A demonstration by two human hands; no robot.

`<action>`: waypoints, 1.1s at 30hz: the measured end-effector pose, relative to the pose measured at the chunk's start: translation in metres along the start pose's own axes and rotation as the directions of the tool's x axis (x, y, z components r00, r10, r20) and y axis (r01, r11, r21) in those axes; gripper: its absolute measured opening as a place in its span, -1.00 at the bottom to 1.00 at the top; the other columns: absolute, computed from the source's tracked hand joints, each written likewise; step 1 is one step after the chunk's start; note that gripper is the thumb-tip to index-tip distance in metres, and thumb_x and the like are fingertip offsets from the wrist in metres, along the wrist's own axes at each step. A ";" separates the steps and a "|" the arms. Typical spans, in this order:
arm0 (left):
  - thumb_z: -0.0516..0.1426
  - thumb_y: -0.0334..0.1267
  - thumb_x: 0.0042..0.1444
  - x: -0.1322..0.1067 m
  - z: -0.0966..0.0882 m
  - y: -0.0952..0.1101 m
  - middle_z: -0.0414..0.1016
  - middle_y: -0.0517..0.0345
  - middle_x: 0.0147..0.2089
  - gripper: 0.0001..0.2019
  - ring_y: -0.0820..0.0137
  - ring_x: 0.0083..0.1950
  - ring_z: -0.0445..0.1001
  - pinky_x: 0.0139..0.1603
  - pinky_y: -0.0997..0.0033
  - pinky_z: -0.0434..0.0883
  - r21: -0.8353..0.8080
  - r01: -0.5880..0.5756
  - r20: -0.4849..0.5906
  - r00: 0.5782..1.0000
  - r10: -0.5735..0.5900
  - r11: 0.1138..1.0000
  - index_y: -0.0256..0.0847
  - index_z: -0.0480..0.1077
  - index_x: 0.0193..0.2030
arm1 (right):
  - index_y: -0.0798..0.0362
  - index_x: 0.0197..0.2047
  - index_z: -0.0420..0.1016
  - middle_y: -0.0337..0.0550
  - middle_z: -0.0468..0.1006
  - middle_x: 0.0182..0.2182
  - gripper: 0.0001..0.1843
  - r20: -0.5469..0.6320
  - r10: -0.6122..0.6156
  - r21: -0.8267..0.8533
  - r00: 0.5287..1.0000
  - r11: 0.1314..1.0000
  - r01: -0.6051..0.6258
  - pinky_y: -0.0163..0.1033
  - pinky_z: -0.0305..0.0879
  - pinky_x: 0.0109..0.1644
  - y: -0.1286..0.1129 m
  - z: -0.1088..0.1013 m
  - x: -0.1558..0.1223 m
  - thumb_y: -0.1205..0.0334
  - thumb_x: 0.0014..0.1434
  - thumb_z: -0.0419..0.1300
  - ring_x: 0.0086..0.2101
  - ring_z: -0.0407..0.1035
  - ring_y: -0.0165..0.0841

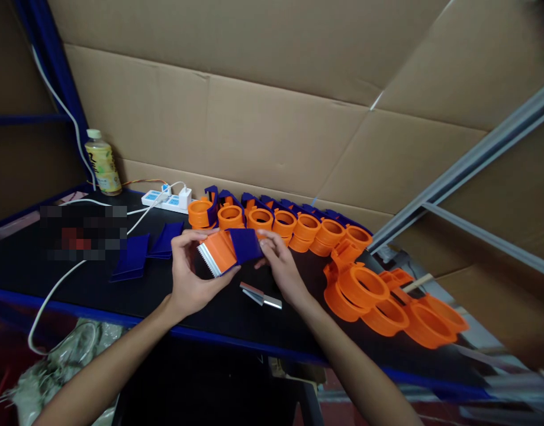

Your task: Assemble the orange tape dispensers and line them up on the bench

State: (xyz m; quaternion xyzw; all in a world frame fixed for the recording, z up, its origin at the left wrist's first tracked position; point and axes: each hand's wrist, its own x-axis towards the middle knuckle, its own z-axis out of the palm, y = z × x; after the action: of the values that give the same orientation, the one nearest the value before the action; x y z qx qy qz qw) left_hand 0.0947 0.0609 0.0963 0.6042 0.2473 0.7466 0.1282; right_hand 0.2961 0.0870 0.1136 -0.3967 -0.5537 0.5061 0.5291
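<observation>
An orange packing-tape dispenser [221, 251] with a toothed metal blade along its edge is in my left hand [189, 278], its fingers and thumb wrapped round the blade end. A dark blue plastic flap [245, 245] sits against its right side. My right hand [281, 266] pinches the flap's right edge between thumb and fingers. Below the hands, two shiny metal strips [260, 296] lie overlapping on the black tabletop [200, 319]. More dark blue flaps [132, 257] lie to the left of my left hand.
Several orange dispensers with blue flaps [307, 225] stand in a row along the cardboard wall [272, 136]. Several orange dispenser bodies [364, 284] are piled at the right. A power strip [165, 200] with white cables and a bottle [103, 165] stand back left. A blurred patch [83, 232] covers the left.
</observation>
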 end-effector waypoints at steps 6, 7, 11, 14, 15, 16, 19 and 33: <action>0.48 -0.21 -0.14 0.000 0.000 0.005 0.42 0.10 -0.05 -0.32 0.24 -0.05 0.51 -0.03 0.17 0.49 -0.062 0.213 0.008 0.977 -0.213 0.975 -0.06 0.25 0.07 | -0.22 0.47 0.11 -0.06 0.08 0.44 -0.35 0.465 -0.423 -0.533 0.778 0.568 0.627 0.19 -0.06 0.46 -0.013 -0.002 -0.011 -0.09 0.39 0.09 0.40 -0.02 -0.06; 0.47 -0.19 -0.13 0.000 0.000 0.005 0.42 0.11 -0.06 -0.33 0.24 -0.06 0.51 -0.04 0.17 0.49 -0.080 0.243 0.024 0.970 -0.242 0.967 -0.06 0.25 0.07 | -0.25 0.48 0.09 -0.07 0.08 0.44 -0.36 0.526 -0.408 -0.512 0.746 0.548 0.661 0.18 -0.01 0.44 -0.013 -0.001 -0.013 -0.07 0.39 0.09 0.39 0.01 -0.06; 0.45 -0.14 -0.08 -0.002 0.000 0.000 0.46 0.09 -0.03 -0.36 0.23 -0.05 0.53 -0.04 0.17 0.51 -0.157 0.346 0.119 0.937 -0.330 0.925 -0.04 0.25 0.08 | -0.34 0.46 0.13 -0.10 0.24 0.35 -0.41 0.529 -0.426 -0.518 0.734 0.524 0.677 0.14 0.16 0.36 -0.010 0.001 -0.014 0.10 0.42 0.08 0.30 0.18 -0.10; 0.44 -0.10 -0.06 -0.001 0.001 -0.005 0.49 0.10 -0.05 -0.38 0.21 -0.06 0.56 -0.07 0.15 0.53 -0.188 0.386 0.155 0.920 -0.361 0.903 -0.02 0.27 0.08 | -0.32 0.45 0.14 -0.08 0.30 0.30 -0.40 0.500 -0.437 -0.532 0.747 0.526 0.664 0.14 0.16 0.34 -0.008 0.001 -0.014 0.11 0.40 0.11 0.27 0.20 -0.09; 0.44 -0.08 -0.06 -0.001 0.001 -0.006 0.50 0.11 -0.06 -0.39 0.21 -0.06 0.57 -0.07 0.15 0.54 -0.197 0.390 0.150 0.918 -0.366 0.899 -0.02 0.27 0.08 | -0.31 0.45 0.15 -0.08 0.30 0.29 -0.40 0.493 -0.436 -0.533 0.753 0.532 0.657 0.14 0.16 0.34 -0.008 0.001 -0.013 0.11 0.40 0.11 0.26 0.21 -0.09; 0.43 -0.07 -0.05 -0.001 0.000 -0.007 0.50 0.11 -0.07 -0.40 0.20 -0.06 0.57 -0.07 0.15 0.54 -0.207 0.393 0.143 0.918 -0.369 0.896 -0.02 0.28 0.08 | -0.31 0.45 0.16 -0.07 0.30 0.28 -0.40 0.485 -0.435 -0.533 0.759 0.540 0.651 0.13 0.16 0.34 -0.008 0.001 -0.013 0.12 0.40 0.11 0.25 0.21 -0.09; 0.44 -0.06 -0.06 -0.001 0.000 -0.009 0.52 0.11 -0.08 -0.39 0.21 -0.08 0.58 -0.09 0.17 0.55 -0.232 0.408 0.149 0.912 -0.382 0.883 -0.02 0.28 0.08 | -0.29 0.45 0.17 -0.07 0.31 0.26 -0.42 0.475 -0.429 -0.525 0.768 0.562 0.639 0.10 0.16 0.34 -0.008 0.001 -0.014 0.12 0.40 0.10 0.24 0.22 -0.11; 0.51 -0.18 -0.21 0.001 0.001 0.006 0.51 0.03 0.01 -0.25 0.15 0.04 0.56 0.04 0.13 0.53 -0.198 0.392 0.230 0.910 -0.346 0.898 -0.07 0.33 0.14 | -0.14 0.12 0.54 -0.08 0.51 0.06 -0.57 0.259 -0.331 -0.221 0.907 0.894 0.389 -0.03 0.23 0.26 -0.013 0.006 -0.014 -0.14 0.28 0.23 0.09 0.38 -0.15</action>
State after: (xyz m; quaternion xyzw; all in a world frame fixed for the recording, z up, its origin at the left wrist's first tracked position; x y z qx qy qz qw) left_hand 0.0963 0.0561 0.1004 0.5941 0.2526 0.6720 0.3629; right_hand 0.2930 0.0700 0.1246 -0.2975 -0.7348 0.3590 0.4926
